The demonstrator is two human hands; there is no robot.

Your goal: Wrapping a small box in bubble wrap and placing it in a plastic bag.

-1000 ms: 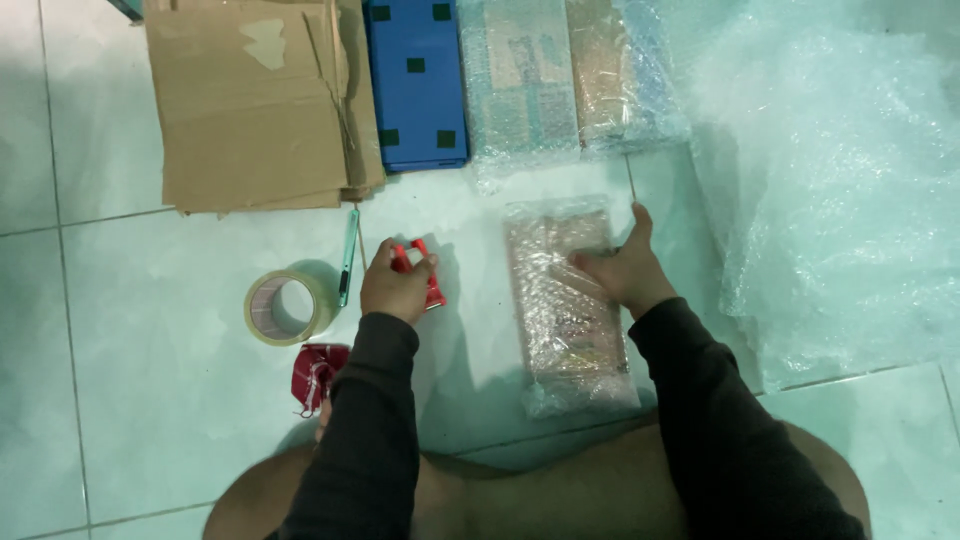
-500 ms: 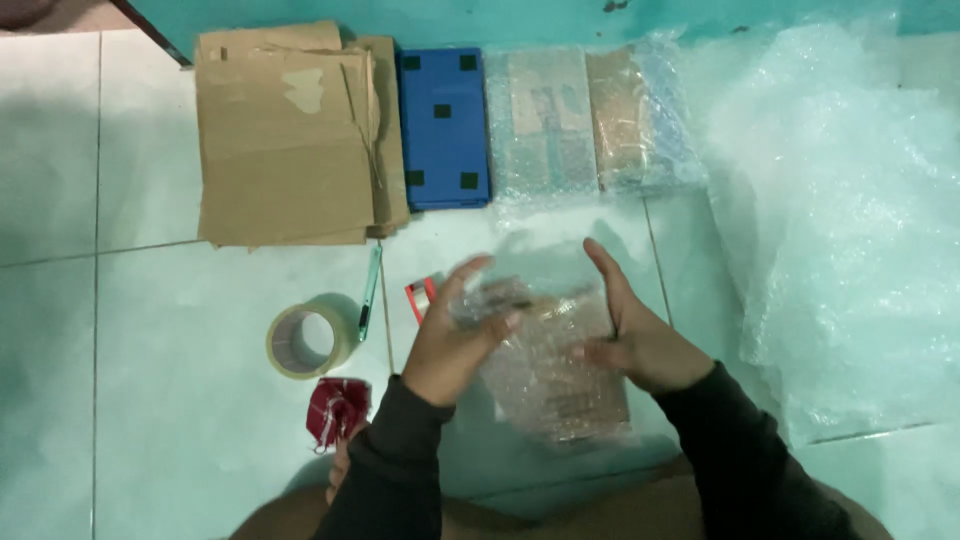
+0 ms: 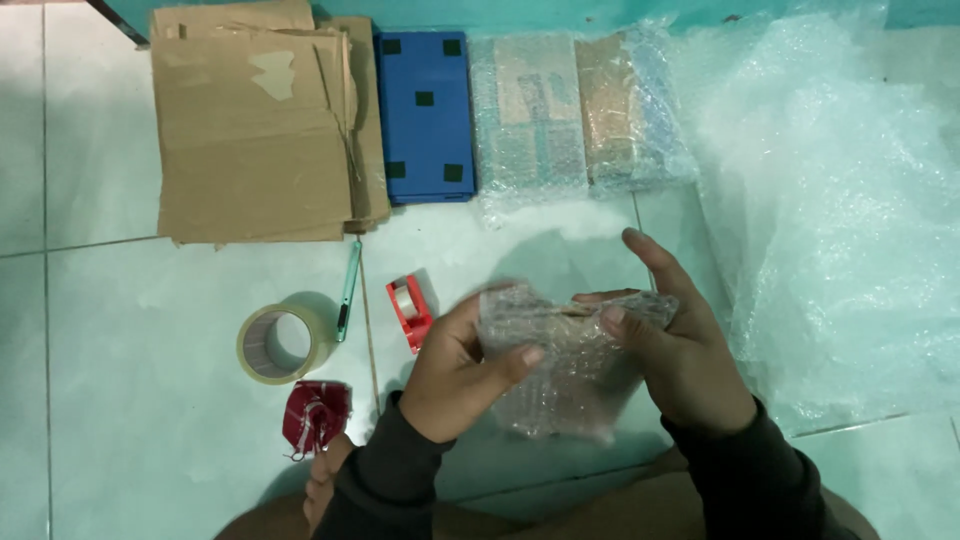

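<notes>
Head view: both hands grasp one bubble-wrapped parcel point(image 3: 570, 365) above the tiled floor point(image 3: 120, 400). The left hand point(image 3: 462, 372) clasps its left edge, thumb on top; the right hand point(image 3: 680, 350) grips the right edge. Just left lie a red tape dispenser point(image 3: 410, 312), a pen point(image 3: 348, 290), a tape roll point(image 3: 278, 343) and a red bundle point(image 3: 315, 417). Beyond: cardboard point(image 3: 255, 125), a blue tray point(image 3: 425, 115), wrapped packs point(image 3: 580, 110). Loose bubble wrap point(image 3: 840, 200) spreads right.

Three bubble-wrapped parcels point(image 3: 575, 365) – one held, two lying flat; one blue tray point(image 3: 425, 115), one tape roll point(image 3: 277, 343), one red tape dispenser point(image 3: 409, 311), one green pen point(image 3: 348, 288) – one cardboard stack point(image 3: 255, 125).
</notes>
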